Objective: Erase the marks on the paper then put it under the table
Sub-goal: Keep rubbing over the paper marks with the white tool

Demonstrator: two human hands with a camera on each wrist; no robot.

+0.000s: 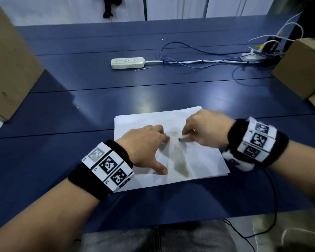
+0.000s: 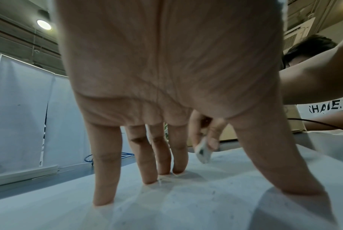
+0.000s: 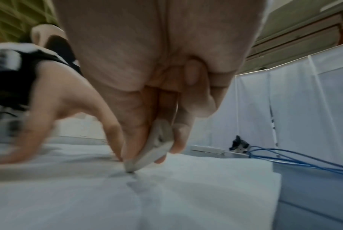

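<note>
The left hand (image 1: pixel 144 144) presses spread, straight fingers on the paper (image 1: pixel 198 160) while the right hand (image 1: pixel 205 131) pinches an eraser (image 3: pixel 147 152) against its smudged middle.

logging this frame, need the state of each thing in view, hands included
paper: flat on the table, rumpled near the hands, grey smudge in the middle
eraser: tilted, dirty tip on the paper
left hand: fingers spread straight, pressing the paper down
right hand: pinching the eraser
table: blue, bearing everything
power strip: lying flat, sockets unused, own cord attached
blue cable: looped loosely beside it
</note>
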